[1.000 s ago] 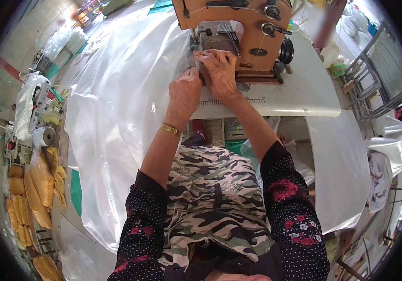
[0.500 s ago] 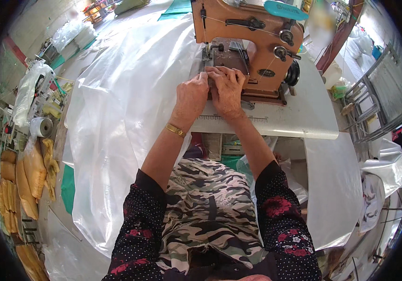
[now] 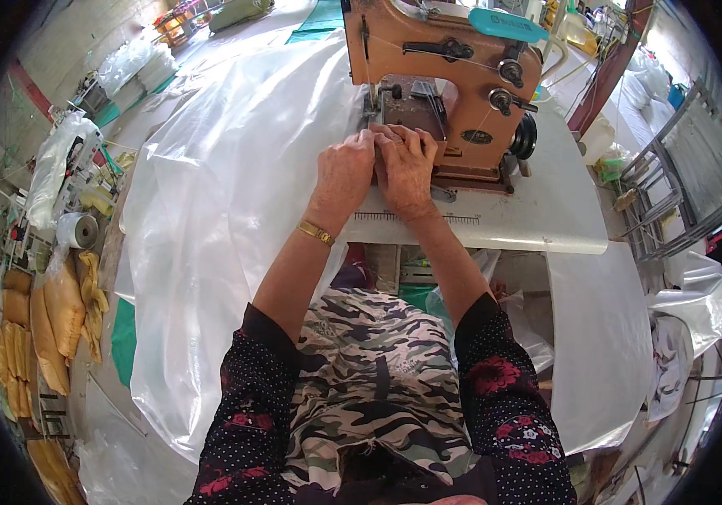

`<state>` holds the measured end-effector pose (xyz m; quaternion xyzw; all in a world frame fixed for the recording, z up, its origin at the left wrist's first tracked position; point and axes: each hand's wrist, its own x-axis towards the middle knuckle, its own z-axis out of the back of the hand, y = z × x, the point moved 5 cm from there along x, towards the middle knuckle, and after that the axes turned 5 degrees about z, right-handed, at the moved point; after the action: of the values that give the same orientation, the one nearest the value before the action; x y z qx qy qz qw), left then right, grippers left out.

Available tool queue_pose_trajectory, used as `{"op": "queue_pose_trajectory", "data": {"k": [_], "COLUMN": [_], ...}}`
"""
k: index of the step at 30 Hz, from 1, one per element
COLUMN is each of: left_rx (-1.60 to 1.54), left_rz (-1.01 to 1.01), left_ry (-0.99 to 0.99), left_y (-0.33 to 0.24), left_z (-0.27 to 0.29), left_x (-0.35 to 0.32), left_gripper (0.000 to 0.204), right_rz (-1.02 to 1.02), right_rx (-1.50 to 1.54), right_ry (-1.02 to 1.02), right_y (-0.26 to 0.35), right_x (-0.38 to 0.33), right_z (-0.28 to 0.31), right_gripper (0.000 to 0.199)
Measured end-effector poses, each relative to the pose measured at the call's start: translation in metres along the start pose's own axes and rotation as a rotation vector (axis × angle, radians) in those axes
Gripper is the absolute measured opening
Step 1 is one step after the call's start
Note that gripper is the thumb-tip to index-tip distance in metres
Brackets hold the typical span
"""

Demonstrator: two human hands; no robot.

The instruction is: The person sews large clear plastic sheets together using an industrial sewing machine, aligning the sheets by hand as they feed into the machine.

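A brown sewing machine [image 3: 470,101] stands on a pale table, its needle [image 3: 372,94] just beyond my fingertips. A large translucent plastic sheet [image 3: 226,168] spreads over the left side of the table and hangs down in front. My left hand [image 3: 344,172], with a gold watch [image 3: 316,231] on the wrist, is closed, its fingers pinching the sheet's right edge. Beside it, touching, my right hand [image 3: 407,172] has bent fingers pressed down at the same edge, close to the machine bed. The bit of sheet between the fingertips is mostly hidden.
A printed ruler scale [image 3: 420,218] runs along the table's near edge. A turquoise object [image 3: 508,25] sits atop the machine. Yellow bags [image 3: 59,307] and a white roll [image 3: 77,229] are at the left. A metal chair-like frame [image 3: 685,168] stands right.
Both hands stay in nearly the same place before the needle, with only a slight shift of the fingers. The sheet looks almost unchanged.
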<state>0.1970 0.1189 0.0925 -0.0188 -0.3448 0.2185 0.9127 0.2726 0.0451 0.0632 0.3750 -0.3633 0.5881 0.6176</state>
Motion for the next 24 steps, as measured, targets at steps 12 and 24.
{"op": "queue_pose_trajectory", "data": {"k": [12,24], "left_rx": [0.102,0.516], "left_rz": [-0.083,0.312], "left_ry": [0.067,0.039], "left_y": [0.004,0.189], "left_z": [0.002,0.051], "left_x": [0.015,-0.009], "left_gripper": [0.013,0.053], "right_rz": [-0.003,0.024], "right_rx": [-0.006,0.086], "right_ry": [-0.027,-0.075], "right_y": [-0.001,0.004], "right_x": [0.001,0.003], "right_z": [-0.003,0.013], "right_gripper": [0.032,0.029]}}
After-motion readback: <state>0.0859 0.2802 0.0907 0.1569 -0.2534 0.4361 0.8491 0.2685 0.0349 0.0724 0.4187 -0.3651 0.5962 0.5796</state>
